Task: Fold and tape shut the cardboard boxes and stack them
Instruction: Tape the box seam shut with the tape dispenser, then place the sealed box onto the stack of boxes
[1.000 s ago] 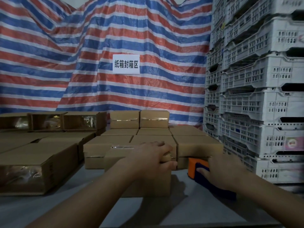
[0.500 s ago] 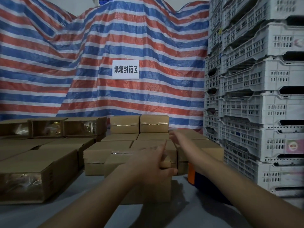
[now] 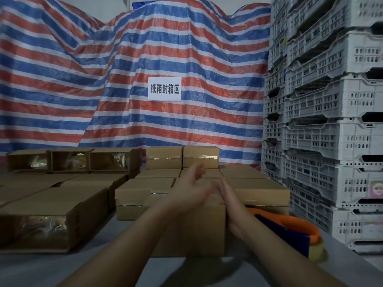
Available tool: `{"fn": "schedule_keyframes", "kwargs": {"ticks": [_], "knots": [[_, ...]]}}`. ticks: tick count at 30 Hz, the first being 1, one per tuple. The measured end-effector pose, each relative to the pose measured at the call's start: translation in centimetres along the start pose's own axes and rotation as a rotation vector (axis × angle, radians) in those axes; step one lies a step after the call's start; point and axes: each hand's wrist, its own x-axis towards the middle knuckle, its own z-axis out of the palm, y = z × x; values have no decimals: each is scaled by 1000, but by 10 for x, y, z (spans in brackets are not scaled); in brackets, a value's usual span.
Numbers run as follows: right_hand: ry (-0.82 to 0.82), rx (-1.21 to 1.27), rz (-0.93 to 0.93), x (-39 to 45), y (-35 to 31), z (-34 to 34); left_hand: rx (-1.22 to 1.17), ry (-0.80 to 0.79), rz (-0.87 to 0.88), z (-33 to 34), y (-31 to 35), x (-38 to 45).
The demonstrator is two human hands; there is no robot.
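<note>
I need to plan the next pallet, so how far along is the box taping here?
Done: many taped boxes sit stacked in rows at the back. In hand: the left hand and right hand lie flat-fingered on the nearest box, apparently about to move it; the tape dispenser lies beside it. Left: stacking this box; whether unfolded ones remain isn't visible.

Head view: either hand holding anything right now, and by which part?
Nothing is gripped. The left hand lies open, fingers straight, over the top of the nearest brown cardboard box; the right hand lies flat, edge-on, along its top right edge.
</note>
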Motion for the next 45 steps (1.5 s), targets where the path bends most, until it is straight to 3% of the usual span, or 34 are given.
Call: {"fn": "schedule_keyframes", "kwargs": {"ticks": [4, 8, 14, 22, 25, 30, 34, 37, 41, 45], "knots": [[76, -31, -19, -2, 1, -1, -154, 446, 39, -22, -2, -8], [151, -131, -65, -6, -6, -4, -79, 631, -4, -49, -23, -36], [21, -364, -37, -35, 19, -2, -105, 439, -261, -34, -61, -64], [-41, -350, 45, -38, 35, 0, -330, 414, -393, -22, -68, -80], [-1, -369, -11, -43, 28, 1, -343, 442, -396, -20, -66, -76], [62, -257, -183, -42, -26, -10, -264, 474, -207, -24, -18, -37], [165, -200, -305, 5, -86, -39, -239, 508, -82, -24, 20, 44], [236, -135, -281, 57, -117, -70, -170, 508, 10, -15, 33, 109], [266, -104, -98, 128, -137, -119, 135, 270, 219, 6, 8, 184], [211, -124, 31, 191, -142, -163, 503, 34, 185, 28, -30, 250]]}}
